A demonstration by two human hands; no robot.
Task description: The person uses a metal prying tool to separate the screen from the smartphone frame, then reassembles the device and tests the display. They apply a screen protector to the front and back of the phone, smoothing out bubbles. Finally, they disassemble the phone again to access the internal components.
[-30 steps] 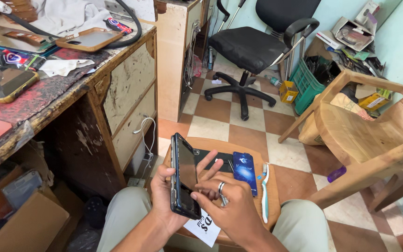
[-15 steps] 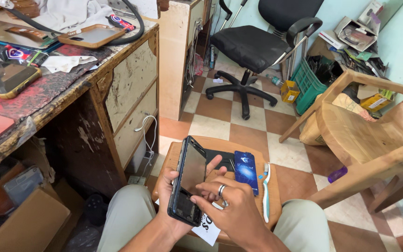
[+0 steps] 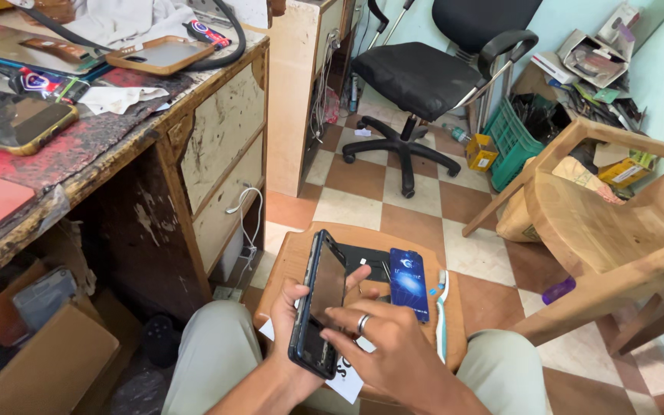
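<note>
I see the phone (image 3: pixel 319 303), a slim dark slab with a glossy glass face, held over the near left part of the stool (image 3: pixel 290 265). Its long axis runs from its lower end near my lap up and away, the top end tipped toward the far floor, the screen turned to the right. My left hand (image 3: pixel 290 323) grips it from behind and below, fingers wrapped around the edge. My right hand (image 3: pixel 390 350), with a ring on one finger, lies against the lower screen, fingers bent and pressing on the glass rather than closed around it. The stool is round, smooth tan wood. On it, right of the phone, lie a flat black sheet (image 3: pixel 366 261), a shiny blue packet (image 3: pixel 410 283) and a thin pale toothbrush (image 3: pixel 441 311). Left of the stool stands the worn, chipped counter (image 3: pixel 117 146).
</note>
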